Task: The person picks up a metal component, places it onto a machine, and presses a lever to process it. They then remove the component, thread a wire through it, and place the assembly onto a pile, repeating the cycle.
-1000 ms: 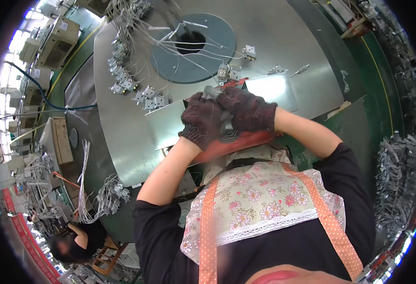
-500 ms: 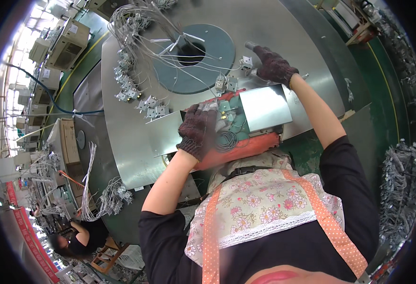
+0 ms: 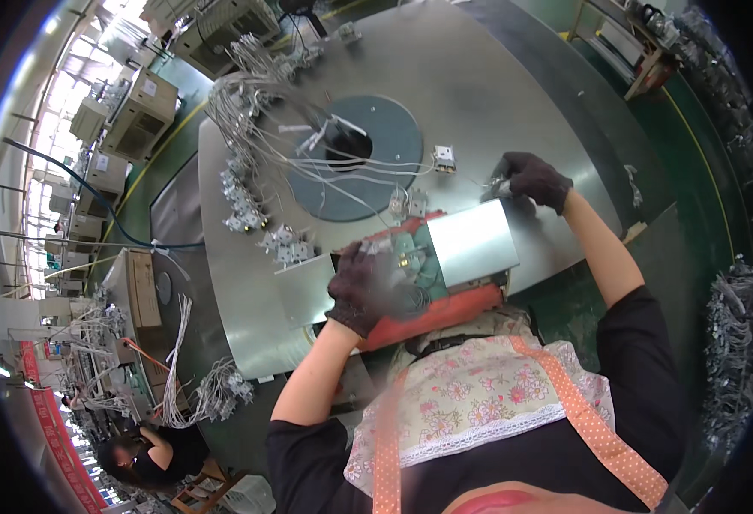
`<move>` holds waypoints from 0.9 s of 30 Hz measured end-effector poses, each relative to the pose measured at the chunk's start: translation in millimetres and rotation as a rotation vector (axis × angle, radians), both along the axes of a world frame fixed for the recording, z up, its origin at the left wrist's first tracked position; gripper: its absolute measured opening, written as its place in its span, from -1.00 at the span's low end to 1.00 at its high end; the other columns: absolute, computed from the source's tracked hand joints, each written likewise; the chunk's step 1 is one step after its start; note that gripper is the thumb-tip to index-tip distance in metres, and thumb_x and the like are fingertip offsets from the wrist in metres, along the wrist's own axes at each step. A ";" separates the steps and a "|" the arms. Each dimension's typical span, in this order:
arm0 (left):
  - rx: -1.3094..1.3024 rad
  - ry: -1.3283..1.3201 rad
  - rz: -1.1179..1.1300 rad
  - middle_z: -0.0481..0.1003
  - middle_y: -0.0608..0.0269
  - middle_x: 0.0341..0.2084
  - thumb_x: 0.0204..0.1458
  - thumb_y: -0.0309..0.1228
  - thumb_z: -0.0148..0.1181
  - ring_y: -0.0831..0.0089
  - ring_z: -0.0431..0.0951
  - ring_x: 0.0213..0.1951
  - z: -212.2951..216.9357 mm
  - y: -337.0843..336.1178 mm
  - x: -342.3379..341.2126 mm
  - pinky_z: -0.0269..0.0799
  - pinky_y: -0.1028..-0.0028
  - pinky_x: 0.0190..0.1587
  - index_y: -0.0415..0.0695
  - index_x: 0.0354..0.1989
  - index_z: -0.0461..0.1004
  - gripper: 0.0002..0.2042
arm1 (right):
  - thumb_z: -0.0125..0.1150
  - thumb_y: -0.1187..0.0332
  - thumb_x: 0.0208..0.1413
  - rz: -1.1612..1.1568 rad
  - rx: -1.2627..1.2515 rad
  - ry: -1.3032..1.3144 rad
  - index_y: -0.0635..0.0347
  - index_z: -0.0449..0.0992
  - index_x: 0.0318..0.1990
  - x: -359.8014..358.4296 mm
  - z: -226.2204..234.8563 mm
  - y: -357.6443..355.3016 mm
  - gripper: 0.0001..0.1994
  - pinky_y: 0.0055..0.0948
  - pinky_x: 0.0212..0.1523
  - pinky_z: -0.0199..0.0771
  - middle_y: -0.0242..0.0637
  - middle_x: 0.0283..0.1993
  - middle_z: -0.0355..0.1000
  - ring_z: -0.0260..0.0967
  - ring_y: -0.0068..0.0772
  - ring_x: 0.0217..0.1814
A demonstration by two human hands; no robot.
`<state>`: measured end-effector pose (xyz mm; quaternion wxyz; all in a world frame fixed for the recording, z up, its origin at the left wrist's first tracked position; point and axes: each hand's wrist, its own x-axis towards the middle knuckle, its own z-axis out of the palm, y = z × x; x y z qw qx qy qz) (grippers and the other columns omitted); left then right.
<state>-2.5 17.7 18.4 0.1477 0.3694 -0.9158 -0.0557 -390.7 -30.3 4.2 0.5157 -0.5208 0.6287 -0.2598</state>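
Note:
My left hand (image 3: 356,287), in a dark knitted glove with grey-covered fingertips, rests at the left of a green fixture (image 3: 428,272) between two shiny metal plates. A blur hides what its fingertips touch. My right hand (image 3: 535,182), gloved alike, is curled low over the table, beyond the right-hand metal plate (image 3: 474,243). Its fingers are closed; whatever is between them cannot be made out. A small metal box (image 3: 444,159) on thin wires lies left of it. Another small metal box (image 3: 407,204) sits at the fixture's far edge. Red padding (image 3: 435,315) runs along the near side.
Bundled grey wires (image 3: 243,116) with several small metal boxes (image 3: 243,210) cover the table's left side. A grey round disc (image 3: 398,128) with a dark central hole is set in the metal table (image 3: 471,86). A co-worker (image 3: 158,454) sits at lower left.
My right hand has drawn its outstretched fingers in and sits nearer the right plate. The small wired metal box now lies farther from it. My left hand stays at the fixture; the view has shifted.

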 end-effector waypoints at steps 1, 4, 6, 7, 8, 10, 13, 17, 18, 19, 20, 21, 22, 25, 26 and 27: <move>-0.021 0.004 0.000 0.58 -0.10 -0.02 0.12 -0.09 0.25 0.00 0.57 0.08 6.8 2.3 -4.0 0.28 0.05 0.32 -0.29 0.09 0.48 -0.47 | 0.36 0.42 -0.03 -0.071 -0.024 -0.210 0.21 0.58 -0.14 -3.1 -0.5 6.5 -0.74 -0.32 -0.18 0.64 -0.20 -0.22 0.56 0.59 -0.28 -0.17; 0.066 -0.032 0.037 0.58 -0.12 -0.01 0.13 -0.10 0.24 -0.02 0.56 0.09 20.1 7.6 -12.0 0.28 0.04 0.31 -0.30 0.10 0.47 -0.48 | 0.24 0.38 0.27 -0.212 -0.341 -0.621 0.24 0.49 0.04 -8.1 -23.6 20.9 -0.75 -0.26 -0.04 0.67 -0.17 -0.01 0.48 0.55 -0.30 -0.02; 0.076 -0.057 0.054 0.58 -0.12 -0.02 0.13 -0.08 0.23 -0.02 0.56 0.10 22.2 6.3 -13.2 0.28 0.04 0.31 -0.29 0.10 0.47 -0.47 | 0.22 0.37 0.29 -0.252 -0.274 -0.797 0.21 0.48 0.08 10.7 1.5 30.8 -0.74 -0.27 -0.03 0.66 -0.19 -0.01 0.47 0.54 -0.30 -0.02; 0.097 -0.089 0.057 0.58 -0.12 -0.03 0.13 -0.07 0.22 -0.01 0.56 0.10 23.7 6.3 -12.5 0.28 0.05 0.31 -0.29 0.10 0.47 -0.47 | 0.20 0.35 0.30 -0.309 -0.198 -0.973 0.18 0.46 0.11 22.2 15.9 38.2 -0.73 -0.28 -0.03 0.66 -0.21 -0.02 0.47 0.54 -0.31 -0.02; 0.105 -0.093 0.060 0.58 -0.12 -0.03 0.13 -0.07 0.22 -0.01 0.56 0.10 15.7 4.0 -9.1 0.28 0.05 0.31 -0.29 0.10 0.47 -0.47 | 0.14 0.35 0.34 -0.092 -0.567 -0.592 0.11 0.45 0.15 33.2 22.9 43.5 -0.73 -0.31 -0.04 0.67 -0.23 -0.03 0.46 0.54 -0.35 -0.06; -0.093 0.052 -0.016 0.58 -0.12 -0.05 0.14 -0.04 0.21 0.00 0.56 0.10 -7.0 0.2 3.8 0.28 0.06 0.32 -0.26 0.11 0.48 -0.46 | 0.18 0.37 0.30 -0.122 -0.360 -0.737 0.12 0.47 0.14 58.5 56.6 51.2 -0.71 -0.35 -0.03 0.66 -0.25 -0.03 0.47 0.54 -0.37 -0.07; 0.071 -0.052 0.002 0.58 -0.10 -0.06 0.15 -0.02 0.20 0.01 0.56 0.10 5.4 -3.8 3.5 0.27 0.07 0.33 -0.24 0.11 0.48 -0.46 | 0.40 0.44 0.03 0.043 -0.282 -0.439 0.12 0.55 0.08 80.2 85.6 60.0 -0.59 -0.46 0.01 0.61 -0.29 -0.03 0.54 0.56 -0.40 -0.03; 0.063 -0.111 0.021 0.58 -0.09 -0.02 0.14 -0.02 0.21 0.02 0.56 0.11 -8.5 -12.2 3.4 0.28 0.07 0.33 -0.23 0.12 0.48 -0.46 | 0.34 0.50 0.00 0.248 -0.731 0.068 0.07 0.55 0.10 88.7 79.0 38.0 -0.57 -0.37 0.03 0.63 -0.23 -0.01 0.57 0.59 -0.26 -0.05; 0.029 -0.096 0.025 0.58 -0.08 0.00 0.14 -0.02 0.21 0.02 0.56 0.11 -10.2 -11.7 1.7 0.28 0.07 0.33 -0.23 0.13 0.48 -0.45 | 0.32 0.49 0.01 0.274 -0.714 0.219 0.06 0.55 0.10 89.2 77.2 36.0 -0.57 -0.35 0.04 0.62 -0.21 0.00 0.57 0.59 -0.22 -0.05; -0.008 -0.079 0.036 0.57 -0.07 0.03 0.14 -0.02 0.22 0.02 0.55 0.12 -11.1 -10.9 0.5 0.28 0.07 0.33 -0.22 0.14 0.48 -0.45 | 0.32 0.49 0.01 0.275 -0.708 0.214 0.06 0.55 0.10 91.4 77.1 37.1 -0.57 -0.35 0.04 0.62 -0.21 0.00 0.57 0.59 -0.22 -0.05; -0.003 -0.082 0.037 0.57 -0.07 0.03 0.14 -0.02 0.22 0.02 0.55 0.12 -9.9 -10.4 -0.4 0.28 0.07 0.33 -0.22 0.14 0.48 -0.45 | 0.28 0.44 0.08 0.270 -0.561 -0.033 0.06 0.55 0.11 93.0 80.6 39.2 -0.61 -0.34 0.02 0.63 -0.22 0.01 0.56 0.58 -0.25 -0.05; 0.024 -0.063 0.040 0.56 -0.07 0.05 0.13 -0.02 0.22 0.02 0.54 0.13 -6.7 -10.2 -1.5 0.27 0.06 0.33 -0.22 0.16 0.47 -0.44 | 0.25 0.39 0.14 0.261 -0.408 -0.276 0.06 0.54 0.11 94.0 85.8 41.3 -0.65 -0.34 0.00 0.64 -0.22 0.03 0.55 0.57 -0.29 -0.04; 0.050 -0.044 0.045 0.56 -0.07 0.07 0.13 -0.02 0.22 0.03 0.54 0.15 -3.8 -8.2 -1.4 0.26 0.06 0.34 -0.21 0.18 0.46 -0.42 | 0.26 0.23 0.21 0.211 -0.172 -0.470 0.12 0.41 0.28 89.9 93.6 47.3 -0.51 -0.32 0.03 0.63 -0.18 0.06 0.50 0.53 -0.33 0.06; 0.020 -0.087 0.050 0.55 -0.05 0.08 0.13 -0.01 0.22 0.05 0.53 0.17 -11.4 -6.1 4.4 0.26 0.05 0.34 -0.20 0.21 0.44 -0.41 | 0.25 0.08 0.26 0.363 -0.222 -1.123 0.20 0.19 0.43 86.3 80.4 61.0 -0.31 -0.31 0.03 0.64 -0.12 0.08 0.46 0.50 -0.32 0.09; 0.022 -0.086 0.056 0.55 -0.05 0.08 0.13 -0.01 0.22 0.05 0.53 0.17 -12.6 -7.2 4.7 0.26 0.05 0.34 -0.20 0.21 0.44 -0.41 | 0.25 -0.03 0.25 0.347 -0.280 -1.132 0.24 0.02 0.50 88.8 81.6 69.9 -0.16 -0.28 0.05 0.62 -0.07 0.06 0.46 0.48 -0.27 0.08; 0.030 -0.074 0.051 0.55 -0.04 0.08 0.13 -0.01 0.22 0.05 0.53 0.16 -13.4 -9.0 5.1 0.26 0.05 0.33 -0.19 0.22 0.43 -0.40 | 0.25 -0.03 0.25 0.353 -0.275 -1.133 0.24 0.02 0.50 92.0 81.1 75.1 -0.16 -0.28 0.05 0.62 -0.07 0.06 0.46 0.48 -0.27 0.08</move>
